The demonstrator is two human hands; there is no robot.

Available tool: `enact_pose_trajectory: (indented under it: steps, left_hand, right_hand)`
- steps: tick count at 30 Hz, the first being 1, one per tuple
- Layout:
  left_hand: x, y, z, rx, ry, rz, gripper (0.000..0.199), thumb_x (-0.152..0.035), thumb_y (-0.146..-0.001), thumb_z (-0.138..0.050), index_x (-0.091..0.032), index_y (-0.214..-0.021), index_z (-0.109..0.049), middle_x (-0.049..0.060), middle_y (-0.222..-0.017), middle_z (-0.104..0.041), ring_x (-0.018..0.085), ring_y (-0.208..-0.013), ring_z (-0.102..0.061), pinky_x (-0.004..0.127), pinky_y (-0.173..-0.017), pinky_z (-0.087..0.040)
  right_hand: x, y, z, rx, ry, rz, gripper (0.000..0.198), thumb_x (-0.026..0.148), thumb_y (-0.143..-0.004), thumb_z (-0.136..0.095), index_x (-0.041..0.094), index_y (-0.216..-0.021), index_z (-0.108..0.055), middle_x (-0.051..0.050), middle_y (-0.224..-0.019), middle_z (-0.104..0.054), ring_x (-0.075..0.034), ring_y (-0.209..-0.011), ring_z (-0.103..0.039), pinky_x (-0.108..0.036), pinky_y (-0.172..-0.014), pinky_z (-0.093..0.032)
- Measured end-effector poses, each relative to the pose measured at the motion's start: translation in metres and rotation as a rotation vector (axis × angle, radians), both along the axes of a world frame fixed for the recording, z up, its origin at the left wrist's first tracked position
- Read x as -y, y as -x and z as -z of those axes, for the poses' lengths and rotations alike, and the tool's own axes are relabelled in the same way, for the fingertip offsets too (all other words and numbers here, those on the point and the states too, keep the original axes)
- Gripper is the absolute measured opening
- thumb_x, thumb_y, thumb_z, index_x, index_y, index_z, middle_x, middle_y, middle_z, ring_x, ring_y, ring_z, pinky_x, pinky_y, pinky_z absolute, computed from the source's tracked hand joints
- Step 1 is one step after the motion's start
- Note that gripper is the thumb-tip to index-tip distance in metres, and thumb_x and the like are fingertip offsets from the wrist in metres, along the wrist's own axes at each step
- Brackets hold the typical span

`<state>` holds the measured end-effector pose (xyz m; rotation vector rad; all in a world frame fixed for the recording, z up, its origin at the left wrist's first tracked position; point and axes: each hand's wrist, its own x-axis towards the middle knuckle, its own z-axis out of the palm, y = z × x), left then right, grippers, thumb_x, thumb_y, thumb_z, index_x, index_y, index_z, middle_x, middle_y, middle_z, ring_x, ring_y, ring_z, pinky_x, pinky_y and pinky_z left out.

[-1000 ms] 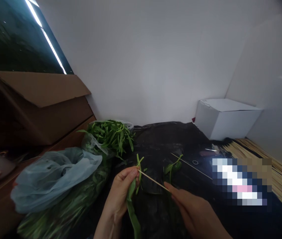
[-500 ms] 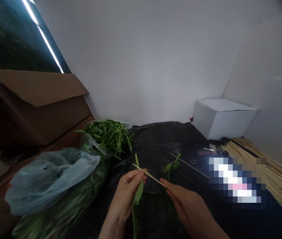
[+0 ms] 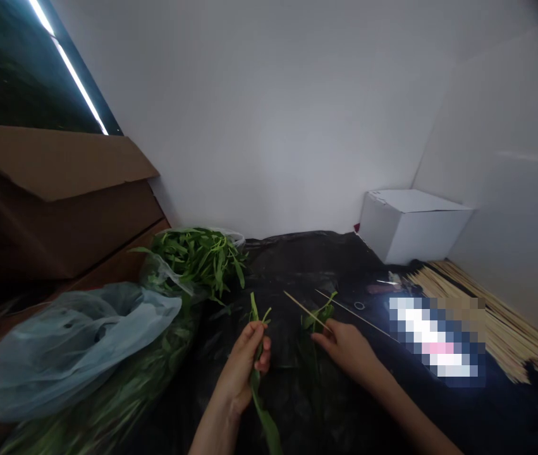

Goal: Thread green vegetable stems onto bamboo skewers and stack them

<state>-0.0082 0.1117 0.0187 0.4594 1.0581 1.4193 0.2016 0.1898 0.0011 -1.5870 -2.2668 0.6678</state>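
Note:
My left hand (image 3: 248, 357) is closed on a leafy green stem (image 3: 265, 414); its cut tips poke up above the thumb and a long leaf hangs below the wrist. Between the thumb and fingers of my right hand (image 3: 347, 347) is a thin wooden skewer (image 3: 303, 308), its free end pointing up and left, apart from the stem. Just behind the right hand, a small bunch of leaves (image 3: 320, 316) lies on the black plastic sheet (image 3: 297, 256). A second thin stick (image 3: 358, 314) rests beside that bunch, slanting down to the right.
To the left are a bag of leafy greens (image 3: 202, 256), a pale blue plastic bag (image 3: 83, 341) and an open cardboard box (image 3: 60, 215). A pile of wooden skewers (image 3: 496, 322) lies right, near a white box (image 3: 415, 224), a small ring (image 3: 359, 306) and a pixelated patch.
The skewer has come away from the left hand's stem and moved right with my right hand. My left hand keeps its stem. The whole view has shifted slightly.

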Motion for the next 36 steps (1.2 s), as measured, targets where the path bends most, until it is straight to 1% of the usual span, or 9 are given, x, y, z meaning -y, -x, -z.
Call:
enact_pose_trajectory:
  steps: [4,7,13,16,20,24,28,32,36]
  left_hand:
    - [-0.005,0.008,0.016,0.126,0.047,-0.045,0.029,-0.03,-0.073,-0.076,-0.015,-0.09,-0.058,-0.006,-0.06,-0.05,-0.001,-0.039,-0.033,0.008,-0.036,-0.017]
    - [-0.011,0.017,0.02,0.058,0.049,-0.031,0.031,-0.031,-0.07,-0.077,-0.013,-0.09,-0.06,-0.007,-0.06,-0.047,-0.001,-0.04,-0.029,0.01,-0.037,-0.015]
    - [-0.05,0.007,0.023,-0.94,-0.014,0.217,0.038,-0.045,-0.087,-0.048,-0.014,-0.097,-0.066,-0.003,-0.059,-0.049,0.009,-0.044,-0.042,0.022,-0.045,-0.032]
    - [-0.07,-0.011,0.03,-1.17,-0.034,0.253,0.021,-0.033,-0.082,-0.056,-0.017,-0.082,-0.07,0.004,-0.074,-0.059,0.017,-0.071,-0.058,0.028,-0.067,-0.043]
    - [-0.081,-0.033,0.041,-1.402,0.017,0.252,0.015,-0.029,-0.073,-0.068,-0.017,-0.082,-0.065,0.011,-0.102,-0.058,0.027,-0.097,-0.057,0.037,-0.085,-0.041]
    - [-0.082,-0.044,0.049,-1.457,0.074,0.289,0.019,-0.028,-0.069,-0.07,-0.018,-0.083,-0.063,0.009,-0.103,-0.056,0.027,-0.096,-0.058,0.038,-0.083,-0.042]
    - [-0.083,-0.034,0.047,-1.359,0.04,0.343,0.015,-0.028,-0.07,-0.071,-0.018,-0.07,-0.06,0.003,-0.084,-0.059,0.02,-0.085,-0.059,0.029,-0.076,-0.043]
    - [-0.087,0.006,0.029,-1.221,0.025,0.311,0.031,-0.049,-0.081,-0.057,-0.019,-0.075,-0.056,-0.005,-0.059,-0.05,0.012,-0.056,-0.05,0.023,-0.056,-0.039]
    - [-0.089,0.057,0.015,-1.218,0.05,0.138,0.029,-0.048,-0.082,-0.056,-0.02,-0.076,-0.051,-0.005,-0.061,-0.051,0.012,-0.056,-0.05,0.022,-0.056,-0.037]
  right_hand:
    - [0.001,0.013,0.019,0.071,0.084,-0.047,0.015,0.033,-0.084,-0.059,0.02,-0.077,-0.06,-0.004,-0.078,-0.068,-0.019,-0.074,-0.064,-0.025,-0.056,-0.031]
    - [-0.002,0.01,0.024,0.045,0.072,-0.052,0.01,0.02,-0.083,-0.052,0.02,-0.075,-0.058,-0.003,-0.076,-0.066,-0.017,-0.074,-0.063,-0.024,-0.058,-0.03]
    - [-0.006,-0.012,0.019,-0.167,0.057,-0.094,0.021,0.028,-0.086,-0.047,0.02,-0.068,-0.052,-0.001,-0.067,-0.061,-0.015,-0.065,-0.057,-0.025,-0.058,-0.032]
    - [-0.009,-0.022,0.016,-0.245,0.043,-0.081,0.025,0.034,-0.088,-0.044,0.02,-0.068,-0.052,-0.001,-0.067,-0.061,-0.017,-0.065,-0.057,-0.026,-0.059,-0.035]
    - [-0.018,-0.035,0.015,-0.222,0.007,0.013,0.027,0.037,-0.087,-0.043,0.021,-0.065,-0.048,-0.001,-0.065,-0.06,-0.018,-0.065,-0.057,-0.027,-0.06,-0.035]
    - [-0.024,-0.04,0.014,-0.202,-0.016,0.038,0.026,0.037,-0.087,-0.043,0.022,-0.066,-0.049,0.0,-0.065,-0.059,-0.017,-0.063,-0.056,-0.027,-0.059,-0.034]
    - [-0.024,-0.039,0.01,-0.204,-0.01,0.031,0.026,0.038,-0.086,-0.043,0.022,-0.067,-0.05,0.0,-0.064,-0.059,-0.017,-0.063,-0.056,-0.027,-0.06,-0.035]
    - [-0.026,-0.039,0.011,-0.209,0.005,0.021,0.027,0.039,-0.087,-0.041,0.022,-0.068,-0.051,0.0,-0.063,-0.058,-0.017,-0.063,-0.057,-0.027,-0.06,-0.036]
    - [-0.03,-0.043,0.022,-0.195,-0.002,0.035,0.025,0.038,-0.086,-0.043,0.021,-0.072,-0.056,-0.001,-0.067,-0.062,-0.018,-0.065,-0.059,-0.027,-0.06,-0.036]
